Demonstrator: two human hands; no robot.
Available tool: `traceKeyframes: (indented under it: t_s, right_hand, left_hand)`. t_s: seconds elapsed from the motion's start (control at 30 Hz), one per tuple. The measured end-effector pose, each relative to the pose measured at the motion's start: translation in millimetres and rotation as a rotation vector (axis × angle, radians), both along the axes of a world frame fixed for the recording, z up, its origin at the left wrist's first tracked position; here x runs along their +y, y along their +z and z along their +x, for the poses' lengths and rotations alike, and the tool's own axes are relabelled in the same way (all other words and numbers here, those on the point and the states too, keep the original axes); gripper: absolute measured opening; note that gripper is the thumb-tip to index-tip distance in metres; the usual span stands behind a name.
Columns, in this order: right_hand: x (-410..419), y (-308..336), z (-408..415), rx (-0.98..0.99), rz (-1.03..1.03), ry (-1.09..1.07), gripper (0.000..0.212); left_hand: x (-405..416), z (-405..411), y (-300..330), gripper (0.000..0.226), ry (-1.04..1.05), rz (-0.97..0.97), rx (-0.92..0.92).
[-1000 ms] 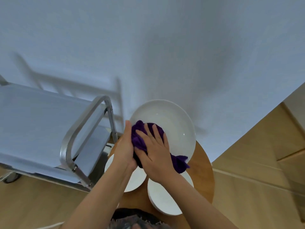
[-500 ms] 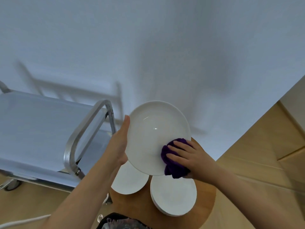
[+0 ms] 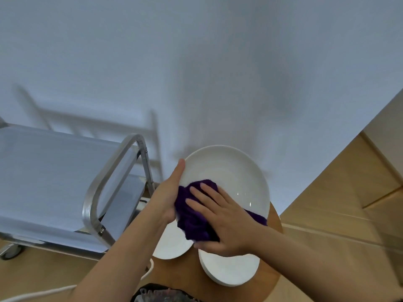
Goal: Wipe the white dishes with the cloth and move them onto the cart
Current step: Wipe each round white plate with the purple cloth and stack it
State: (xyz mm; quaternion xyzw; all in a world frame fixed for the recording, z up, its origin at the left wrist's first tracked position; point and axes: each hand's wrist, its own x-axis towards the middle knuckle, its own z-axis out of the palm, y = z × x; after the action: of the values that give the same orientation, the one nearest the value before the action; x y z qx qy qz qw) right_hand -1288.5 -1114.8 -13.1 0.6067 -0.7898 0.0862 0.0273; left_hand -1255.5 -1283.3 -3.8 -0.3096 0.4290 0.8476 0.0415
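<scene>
A large white plate [image 3: 231,171] is held tilted above the round wooden table [image 3: 270,277]. My left hand [image 3: 169,192] grips its left rim, thumb along the edge. My right hand [image 3: 220,216] presses a purple cloth [image 3: 192,216] flat against the plate's lower left face, fingers spread and straight. On the table below lie a small white plate [image 3: 172,245], partly hidden by my hands, and a stack of white plates [image 3: 229,269]. The steel cart [image 3: 56,177] stands to the left, its top shelf bare.
The cart's curved handle [image 3: 102,188] rises close to my left wrist. A white wall fills the background. Wooden floor lies to the right and under the cart. A white cable [image 3: 39,292] runs along the floor at lower left.
My right hand slid the cloth from the plate's lower right edge across to its lower left, beside my left hand. The plate stays held in roughly the same place.
</scene>
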Motion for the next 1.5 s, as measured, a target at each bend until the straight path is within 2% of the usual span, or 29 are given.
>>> traceKeyframes:
  t_s: [0.13, 0.27, 0.33, 0.43, 0.6, 0.77, 0.9, 0.97, 1.07, 1.13, 1.2, 1.23, 1.27, 1.33, 1.37, 1.4, 1.43, 1.47, 1.5]
  right_hand:
    - [-14.1, -4.1, -8.8, 0.169, -0.023, -0.093, 0.072]
    - [-15.5, 0.5, -34.3, 0.284, -0.046, -0.079, 0.071]
    - [-10.8, 5.8, -48.0, 0.291, -0.083, -0.091, 0.07]
    - [-5.0, 18.0, -61.5, 0.291, -0.062, -0.231, 0.068]
    - [13.8, -2.7, -48.5, 0.092, 0.047, -0.408, 0.076]
    - [1.4, -30.1, 12.3, -0.141, -0.051, -0.465, 0.091]
    - [-22.3, -31.0, 32.3, -0.254, -0.204, -0.45, 0.1]
    - [-24.0, -27.3, 25.9, -0.216, -0.207, -0.377, 0.092]
    - [-19.2, -22.5, 19.8, -0.148, -0.309, -0.259, 0.063]
    - [-15.9, -21.2, 22.8, -0.042, -0.439, -0.218, 0.037]
    - [-14.5, -19.4, 26.4, 0.002, -0.513, -0.191, 0.024]
    - [-15.9, -13.1, 26.2, -0.039, -0.53, -0.208, 0.022]
    - [-17.1, -1.7, 25.0, -0.163, -0.567, -0.269, 0.024]
    - [-20.2, 28.5, 19.0, -0.64, -0.711, -0.556, 0.04]
    - [-20.2, 38.5, 13.0, -0.91, -0.767, -0.719, 0.049]
    - [-17.6, 42.2, 5.4, -1.174, -0.836, -0.779, 0.043]
    - [-14.3, 43.7, -0.7, -1.366, -0.924, -0.782, 0.04]
    - [-9.3, 42.0, -5.8, -1.506, -1.011, -0.745, 0.046]
    - [-5.9, 42.5, -6.8, -1.629, -1.078, -0.7, 0.05]
  left_hand:
    - [3.3, 4.4, -1.4, 0.076, 0.03, -0.082, -0.025]
    - [4.9, 6.7, -3.6, 0.066, 0.043, -0.19, -0.002]
    - [1.8, 8.6, -1.0, 0.059, 0.005, -0.177, 0.029]
    - [-6.1, 10.8, 2.0, 0.062, 0.028, -0.177, 0.078]
    - [-13.9, 9.1, 4.3, 0.048, 0.185, -0.203, 0.11]
    - [1.6, -0.1, 8.2, 0.064, 0.219, -0.206, 0.11]
    - [13.8, -6.6, 4.0, 0.063, 0.26, -0.096, 0.082]
    - [12.5, -6.2, 1.6, 0.068, 0.282, -0.022, 0.053]
    - [3.1, -6.0, -0.3, 0.065, 0.319, 0.109, 0.02]
    - [-1.0, -6.6, -0.9, 0.057, 0.305, 0.082, -0.01]
    - [-3.7, -5.0, 1.8, 0.048, 0.252, -0.017, 0.004]
    - [-5.4, -4.8, 4.3, 0.053, 0.213, -0.052, 0.029]
    - [-8.3, -5.0, 6.4, 0.064, 0.177, -0.089, 0.052]
    - [-15.0, -5.7, 12.4, 0.083, 0.108, -0.215, 0.072]
    - [-16.9, -5.6, 13.8, 0.084, 0.102, -0.301, 0.058]
    - [-18.0, -5.4, 11.6, 0.08, 0.118, -0.387, 0.023]
    - [-18.3, -4.5, 5.4, 0.073, 0.152, -0.444, -0.028]
    - [-18.1, -0.3, -2.6, 0.069, 0.178, -0.444, -0.075]
    - [-15.7, 6.0, -11.6, 0.067, 0.18, -0.356, -0.079]
